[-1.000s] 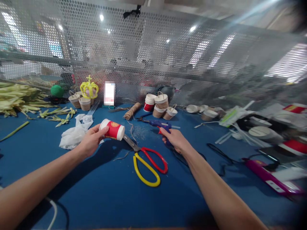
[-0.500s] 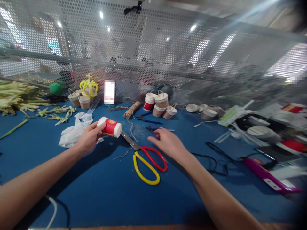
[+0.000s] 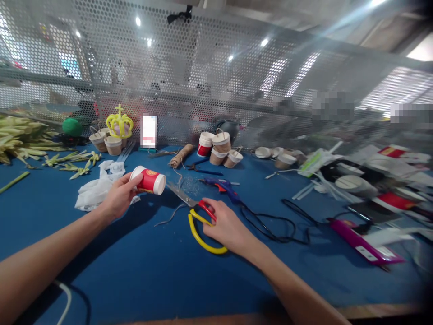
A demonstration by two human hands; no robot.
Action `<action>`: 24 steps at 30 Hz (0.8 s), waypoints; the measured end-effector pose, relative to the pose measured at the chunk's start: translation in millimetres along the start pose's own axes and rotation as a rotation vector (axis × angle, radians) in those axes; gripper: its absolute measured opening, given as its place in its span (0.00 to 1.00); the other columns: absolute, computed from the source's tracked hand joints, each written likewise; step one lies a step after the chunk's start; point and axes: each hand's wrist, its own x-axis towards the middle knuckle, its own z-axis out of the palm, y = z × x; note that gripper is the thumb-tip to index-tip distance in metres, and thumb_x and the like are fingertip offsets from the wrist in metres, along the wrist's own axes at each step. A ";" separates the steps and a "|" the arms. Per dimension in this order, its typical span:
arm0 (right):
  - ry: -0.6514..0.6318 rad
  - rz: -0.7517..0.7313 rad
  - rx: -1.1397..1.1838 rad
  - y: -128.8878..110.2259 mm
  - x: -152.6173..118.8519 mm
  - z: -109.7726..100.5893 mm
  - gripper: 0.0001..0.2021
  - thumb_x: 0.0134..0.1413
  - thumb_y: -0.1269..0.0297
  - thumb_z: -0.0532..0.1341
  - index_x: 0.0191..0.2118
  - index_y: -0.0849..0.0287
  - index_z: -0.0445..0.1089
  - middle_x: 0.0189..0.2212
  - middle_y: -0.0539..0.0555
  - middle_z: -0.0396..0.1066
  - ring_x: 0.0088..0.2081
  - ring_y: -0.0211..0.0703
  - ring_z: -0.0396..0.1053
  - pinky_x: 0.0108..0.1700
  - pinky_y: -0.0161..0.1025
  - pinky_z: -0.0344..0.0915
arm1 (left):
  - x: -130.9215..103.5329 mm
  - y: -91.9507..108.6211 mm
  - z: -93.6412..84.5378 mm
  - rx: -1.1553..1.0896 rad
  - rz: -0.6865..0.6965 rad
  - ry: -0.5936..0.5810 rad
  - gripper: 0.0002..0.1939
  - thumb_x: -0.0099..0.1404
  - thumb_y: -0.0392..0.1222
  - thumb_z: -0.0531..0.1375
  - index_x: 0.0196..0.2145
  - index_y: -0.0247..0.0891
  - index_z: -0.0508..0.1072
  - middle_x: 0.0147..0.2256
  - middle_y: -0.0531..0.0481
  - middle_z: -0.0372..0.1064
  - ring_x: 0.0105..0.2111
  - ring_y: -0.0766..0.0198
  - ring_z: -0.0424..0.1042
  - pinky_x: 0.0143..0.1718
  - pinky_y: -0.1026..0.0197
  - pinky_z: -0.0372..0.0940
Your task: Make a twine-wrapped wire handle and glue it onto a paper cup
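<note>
My left hand [image 3: 118,197] holds a red and white paper cup [image 3: 149,181] on its side above the table, thumb on top, the rim end pointing right. My right hand [image 3: 228,228] closes on the red handle of a large pair of scissors [image 3: 200,239]. The scissors' yellow handle loop shows in front of the fingers, and the blades point away toward the cup. White crumpled plastic [image 3: 91,193] lies behind my left hand. Beyond the scissors are a blue glue gun [image 3: 230,191] and a roll of brown twine [image 3: 181,156], its loose string trailing near the blades.
Twine-wrapped cups [image 3: 221,143] stand beside stacked red and white cups [image 3: 204,144] at the back. Dried husks [image 3: 23,135] and a yellow crown [image 3: 119,125] are at the left. A purple tool [image 3: 363,241], black cords [image 3: 270,230] and scraps cover the right side. A perforated metal screen [image 3: 189,76] rises behind.
My right hand has come down and toward me from beside the glue gun onto the scissors' handles, uncovering the glue gun. My left hand still holds the cup. The view has shifted slightly right.
</note>
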 end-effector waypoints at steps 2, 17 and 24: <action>0.041 0.021 0.105 8.8 -5.6 -8.0 0.26 0.41 0.68 0.57 0.51 0.64 0.59 0.42 0.60 0.65 0.41 0.46 0.65 0.43 0.40 0.61 | -0.4 0.0 0.0 0.000 -0.003 0.006 0.07 0.50 0.41 0.62 0.30 0.41 0.74 0.25 0.53 0.70 0.26 0.67 0.67 0.29 0.68 0.62; 0.061 -0.135 -0.307 35.4 -30.7 -34.3 0.14 0.50 0.66 0.54 0.44 0.60 0.67 0.39 0.60 0.68 0.43 0.50 0.65 0.44 0.46 0.62 | 0.2 -6.9 1.3 0.251 -0.005 -0.057 0.13 0.49 0.47 0.63 0.31 0.37 0.72 0.27 0.53 0.71 0.26 0.66 0.67 0.28 0.67 0.60; -0.109 -0.788 -0.433 -39.4 18.5 20.5 0.09 0.51 0.72 0.56 0.39 0.64 0.68 0.39 0.58 0.69 0.41 0.45 0.64 0.43 0.40 0.63 | 4.3 -11.6 -5.8 0.348 0.000 -0.105 0.14 0.51 0.49 0.60 0.33 0.38 0.70 0.29 0.52 0.70 0.28 0.65 0.66 0.30 0.65 0.59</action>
